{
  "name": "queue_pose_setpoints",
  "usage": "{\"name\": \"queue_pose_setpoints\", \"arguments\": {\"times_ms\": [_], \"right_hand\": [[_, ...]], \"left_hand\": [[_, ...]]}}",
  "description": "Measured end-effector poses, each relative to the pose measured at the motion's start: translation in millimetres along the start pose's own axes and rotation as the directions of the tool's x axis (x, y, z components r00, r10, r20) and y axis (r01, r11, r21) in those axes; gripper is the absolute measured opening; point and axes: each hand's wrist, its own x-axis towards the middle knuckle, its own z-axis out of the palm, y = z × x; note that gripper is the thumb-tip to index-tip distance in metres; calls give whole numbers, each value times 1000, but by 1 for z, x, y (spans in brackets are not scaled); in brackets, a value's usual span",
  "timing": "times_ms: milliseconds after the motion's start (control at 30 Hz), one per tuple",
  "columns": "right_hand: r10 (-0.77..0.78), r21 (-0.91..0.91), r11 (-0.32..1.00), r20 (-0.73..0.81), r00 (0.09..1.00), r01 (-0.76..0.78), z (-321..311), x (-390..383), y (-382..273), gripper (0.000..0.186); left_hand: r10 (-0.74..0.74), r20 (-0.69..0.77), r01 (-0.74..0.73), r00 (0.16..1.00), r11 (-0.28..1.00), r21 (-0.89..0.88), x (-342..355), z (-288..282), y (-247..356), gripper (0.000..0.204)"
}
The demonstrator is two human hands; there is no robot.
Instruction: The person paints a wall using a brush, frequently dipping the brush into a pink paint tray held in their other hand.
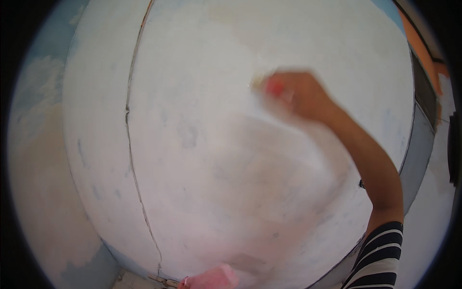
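My right hand (pixel 301 94) is raised in front of a whitish wall (pixel 192 86), closed around a brush. Motion smears both the hand and the paintbrush (pixel 272 86); its handle looks red, and its pale bristle end points left, at or close to the wall surface. At the bottom edge, a pink container-like thing (pixel 211 278) is partly cut off. A small skin-toned bit at its left side may be a fingertip of my left hand, but too little shows to tell how that hand stands.
A dark crack or cable-like line (pixel 128 111) runs down the wall's left part. Faint bluish and brownish patches mark the surface. Further left, an adjoining wall (pixel 41 159) is painted blue and beige. A grey panel (pixel 417 151) stands at the right, past my forearm.
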Motion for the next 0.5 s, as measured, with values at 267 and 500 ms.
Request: {"name": "queue_pose_setpoints", "arguments": {"times_ms": [267,500], "right_hand": [[281,114,958,-193,940,-263,-26,15,64,23],[113,-336,864,-596,795,-374,-143,41,150,12]], "left_hand": [[173,134,-193,976,969,154,64,-24,-34,49],[30,163,-36,986,999,37,97,-29,-34,49]]}}
